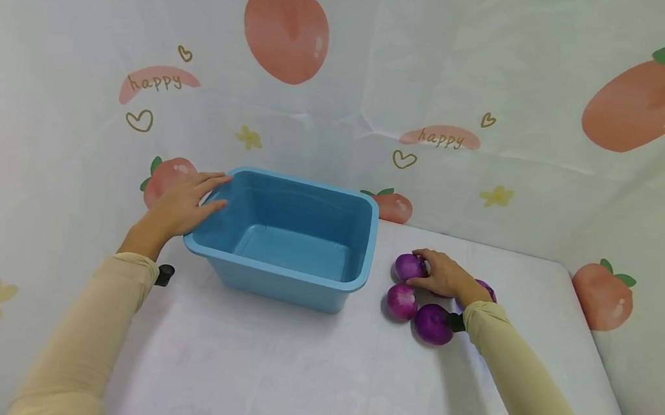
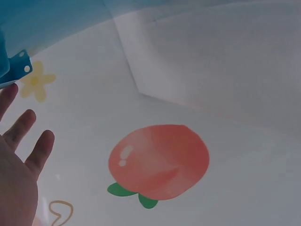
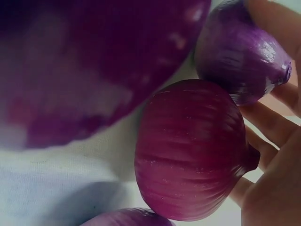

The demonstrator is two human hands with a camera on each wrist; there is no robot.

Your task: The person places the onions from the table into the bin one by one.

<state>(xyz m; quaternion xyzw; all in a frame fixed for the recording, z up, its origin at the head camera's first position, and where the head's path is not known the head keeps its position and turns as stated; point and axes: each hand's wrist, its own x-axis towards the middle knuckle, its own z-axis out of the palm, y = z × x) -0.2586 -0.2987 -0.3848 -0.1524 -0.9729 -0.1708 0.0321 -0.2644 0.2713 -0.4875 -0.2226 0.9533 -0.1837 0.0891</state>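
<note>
A blue plastic tub (image 1: 279, 288) stands on the white-covered table. My left hand (image 1: 180, 205) rests at its left rim, fingers fairly straight and spread; the left wrist view shows some fingertips (image 2: 44, 139) beside the tub's outer edge. To the right of the tub, my right hand (image 1: 444, 275) holds a purple onion (image 1: 410, 268) between thumb and fingers. In the right wrist view that onion (image 3: 240, 52) lies between them, with a redder onion (image 3: 188, 150) close to the palm.
More onions lie close together: a pinkish one (image 1: 401, 302) and a dark purple one (image 1: 433, 325) in front of the right hand. Another onion (image 1: 486, 290) is partly hidden behind the right wrist. A fruit-printed cloth (image 1: 343, 71) hangs behind the table.
</note>
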